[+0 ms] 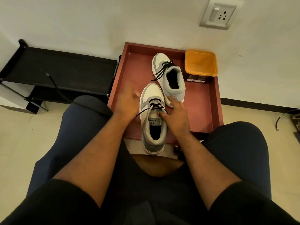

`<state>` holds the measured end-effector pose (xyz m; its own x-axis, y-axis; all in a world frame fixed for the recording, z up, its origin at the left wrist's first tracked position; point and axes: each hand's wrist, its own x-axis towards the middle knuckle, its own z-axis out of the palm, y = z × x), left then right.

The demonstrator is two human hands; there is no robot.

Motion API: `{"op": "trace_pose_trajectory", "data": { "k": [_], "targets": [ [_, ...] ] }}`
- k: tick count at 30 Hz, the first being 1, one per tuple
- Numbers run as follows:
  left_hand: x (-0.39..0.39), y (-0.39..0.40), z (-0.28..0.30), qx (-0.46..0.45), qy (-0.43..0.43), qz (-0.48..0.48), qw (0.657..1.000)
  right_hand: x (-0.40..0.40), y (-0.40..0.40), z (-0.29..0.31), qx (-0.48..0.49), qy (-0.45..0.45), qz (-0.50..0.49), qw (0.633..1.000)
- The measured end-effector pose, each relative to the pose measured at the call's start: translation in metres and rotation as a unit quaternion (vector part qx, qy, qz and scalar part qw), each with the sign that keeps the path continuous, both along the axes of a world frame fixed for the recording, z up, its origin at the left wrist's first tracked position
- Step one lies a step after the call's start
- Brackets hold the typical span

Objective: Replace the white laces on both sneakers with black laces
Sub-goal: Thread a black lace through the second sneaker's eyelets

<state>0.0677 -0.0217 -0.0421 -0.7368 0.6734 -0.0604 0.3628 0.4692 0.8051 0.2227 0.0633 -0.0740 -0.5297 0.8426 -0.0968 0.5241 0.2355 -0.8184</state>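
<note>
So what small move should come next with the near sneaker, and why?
Probably thread the black lace through the next pair of eyelets. On the near sneaker it crosses only the lowest rows; the left hand is blurred, the lace running toward it, while the right hand steadies the shoe.

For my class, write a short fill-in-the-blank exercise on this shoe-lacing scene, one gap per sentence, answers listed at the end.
1. Both sneakers lie on a red-brown ____.
2. The lace on the near sneaker is ____ in colour.
3. The container beside the far sneaker is ____ in colour.
4. The right hand rests on the ____ sneaker.

Answers: tray; black; orange; near
</note>
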Motion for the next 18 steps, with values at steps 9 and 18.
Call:
{"op": "trace_pose_trajectory", "data": {
  "k": [9, 18],
  "targets": [
    [-0.009, -0.006, 0.003, -0.117, -0.084, 0.015, 0.989, 0.004, -0.004, 0.003, -0.039, -0.007, -0.032, 0.999],
    [0.006, -0.025, 0.066, 0.109, -0.499, -0.131, 0.850, 0.007, -0.007, 0.027, -0.083, 0.036, -0.069, 0.994]
  ]
}}
